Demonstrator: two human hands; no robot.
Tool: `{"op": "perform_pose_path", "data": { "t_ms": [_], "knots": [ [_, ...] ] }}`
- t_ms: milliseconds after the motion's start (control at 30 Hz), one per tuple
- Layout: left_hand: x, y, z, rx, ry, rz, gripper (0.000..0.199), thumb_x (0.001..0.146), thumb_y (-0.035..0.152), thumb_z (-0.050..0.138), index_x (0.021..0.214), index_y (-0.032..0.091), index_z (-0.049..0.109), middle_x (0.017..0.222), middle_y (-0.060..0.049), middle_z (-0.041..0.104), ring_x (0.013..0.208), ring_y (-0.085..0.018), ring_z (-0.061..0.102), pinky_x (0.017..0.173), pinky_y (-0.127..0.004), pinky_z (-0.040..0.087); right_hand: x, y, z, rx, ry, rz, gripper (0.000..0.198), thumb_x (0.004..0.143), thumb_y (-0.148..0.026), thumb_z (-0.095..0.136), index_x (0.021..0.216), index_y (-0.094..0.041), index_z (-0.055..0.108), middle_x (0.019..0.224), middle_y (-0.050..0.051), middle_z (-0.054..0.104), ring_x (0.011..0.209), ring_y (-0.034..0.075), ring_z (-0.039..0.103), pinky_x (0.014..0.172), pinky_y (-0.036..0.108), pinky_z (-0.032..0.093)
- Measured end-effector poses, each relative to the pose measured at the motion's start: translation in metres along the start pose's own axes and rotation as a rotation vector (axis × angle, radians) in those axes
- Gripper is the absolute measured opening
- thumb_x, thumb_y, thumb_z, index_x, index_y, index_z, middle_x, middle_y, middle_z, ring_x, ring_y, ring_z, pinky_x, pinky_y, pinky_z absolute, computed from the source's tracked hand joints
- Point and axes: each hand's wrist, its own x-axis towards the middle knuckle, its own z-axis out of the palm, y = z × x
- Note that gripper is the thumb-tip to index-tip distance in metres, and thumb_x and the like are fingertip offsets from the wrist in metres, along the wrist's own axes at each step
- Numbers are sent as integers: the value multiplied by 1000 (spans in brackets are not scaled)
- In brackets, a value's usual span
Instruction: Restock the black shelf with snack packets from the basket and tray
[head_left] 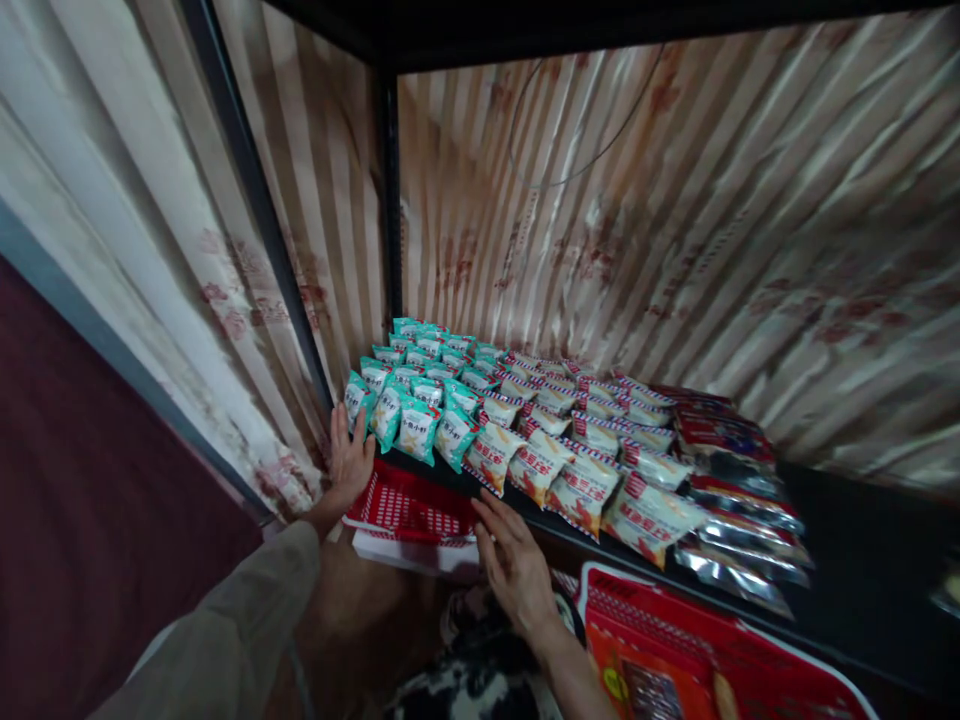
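My left hand (349,455) is raised with its fingers stretched out, at the left end of the front row of teal snack bags (418,428). Its fingertips overlap the leftmost teal bag (358,395); whether they press on it I cannot tell. Below the shelf edge, in front of the white and red snack bags (491,452), hovers my right hand (517,560), fingers extended and nothing in them. Both kinds of bags stand upright in tight rows on the black shelf (855,550).
Silver and dark red packets (739,500) lie stacked to the right of the bags. Under the shelf edge sits a red basket (409,500). Another red basket (675,610), holding an orange package (649,675), is at lower right. Striped curtains (600,200) and a black post (391,200) bound the shelf.
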Motion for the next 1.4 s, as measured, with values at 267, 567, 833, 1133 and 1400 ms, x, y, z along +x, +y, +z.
{"op": "perform_pose_path", "data": {
  "t_ms": [267,567,833,1133,1400],
  "knots": [
    [7,-20,4,-4,-90,161,56,91,30,45,144,24,27,156,-7,-3,142,-30,4,112,-49,20,37,-31,63,-102,-162,-119,40,88,-17,43,126,-19,56,144,10,40,135,25,33,103,44,43],
    [22,-15,15,52,-132,196,55,86,41,51,138,26,41,156,-8,3,141,-35,1,111,-56,17,64,-34,105,-296,-210,-143,46,82,-10,50,128,-14,54,152,13,20,141,33,2,109,52,33],
    [25,-7,30,80,-122,96,58,85,44,52,137,22,42,154,-12,16,141,-37,-1,110,-60,10,73,-25,121,-346,-175,-116,54,80,-4,48,133,-14,47,154,11,12,141,33,-3,109,53,33],
    [22,-8,45,8,-95,76,55,86,39,50,138,21,41,151,-13,26,141,-36,4,109,-64,7,79,-13,131,-295,-134,-113,55,81,-3,45,135,-11,43,153,14,18,141,30,7,107,52,35],
    [21,-7,53,-4,-56,72,52,87,38,50,136,20,44,149,-13,30,141,-36,4,109,-64,8,83,-11,133,-291,-135,-82,54,82,-4,44,136,-9,42,152,14,19,141,29,6,108,50,35]
  ]
}}
